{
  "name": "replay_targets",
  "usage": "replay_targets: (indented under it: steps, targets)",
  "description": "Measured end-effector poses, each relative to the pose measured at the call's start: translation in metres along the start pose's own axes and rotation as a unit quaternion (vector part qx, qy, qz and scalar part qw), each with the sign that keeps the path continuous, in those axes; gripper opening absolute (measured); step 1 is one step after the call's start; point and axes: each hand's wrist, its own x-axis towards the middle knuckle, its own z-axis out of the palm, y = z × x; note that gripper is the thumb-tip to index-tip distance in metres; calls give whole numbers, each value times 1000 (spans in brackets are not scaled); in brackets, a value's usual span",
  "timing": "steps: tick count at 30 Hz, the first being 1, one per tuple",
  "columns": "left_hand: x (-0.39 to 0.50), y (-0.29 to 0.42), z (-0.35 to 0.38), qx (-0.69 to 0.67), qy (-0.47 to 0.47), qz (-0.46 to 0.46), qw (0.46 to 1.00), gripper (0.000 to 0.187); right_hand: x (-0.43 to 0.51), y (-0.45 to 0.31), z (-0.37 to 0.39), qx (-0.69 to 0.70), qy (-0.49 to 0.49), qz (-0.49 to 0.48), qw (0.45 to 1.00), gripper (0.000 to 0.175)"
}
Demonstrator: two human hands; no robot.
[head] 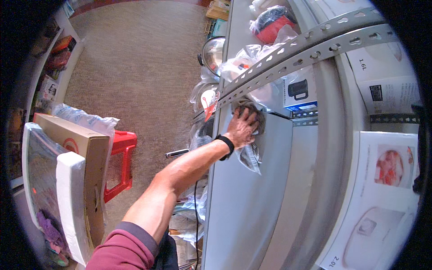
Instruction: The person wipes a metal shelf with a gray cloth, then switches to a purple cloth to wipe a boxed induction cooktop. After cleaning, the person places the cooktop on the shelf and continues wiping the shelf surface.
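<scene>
My left hand [242, 130], with a black band on its wrist, presses a bunched grey cloth [251, 162] against the grey metal shelf [243, 209]. The fingers are bent and spread over the cloth, and one end of it hangs out below the palm. Just above the hand a perforated metal post [270, 64] crosses the view. Beyond the cloth stands a box with a picture of a black mug [298, 91]. My right hand is out of view.
Plastic-wrapped goods [273, 27] lie further along the shelf. Large white boxes [364, 209] stand at right. A steel pan or lid [214, 55] juts out beside the shelf. At left, a cardboard box [96, 168] is near a red plastic stool [126, 162]. A black cable [196, 216] hangs by the shelf edge.
</scene>
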Motion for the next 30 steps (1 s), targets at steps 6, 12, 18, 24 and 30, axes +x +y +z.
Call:
replay_targets:
  steps: [6,12,18,24,30]
  targets:
    - [-42,-27,-29,17,-10,20,1000,69,-10,-1,4,-33,-56,-15,998,40]
    - [-60,-14,-32,13,-7,-33,999,71,-17,12,-5,-36,-73,-14,997,40]
    - [-80,-10,-41,34,-14,-23,999,62,-33,28,-15,-58,-46,2,997,47]
    - [-117,0,-55,33,-21,37,999,52,-43,45,-8,-66,-31,-21,997,40]
    - [-183,51,-69,9,-69,56,996,40,-62,62,-7,-107,-28,-46,993,39]
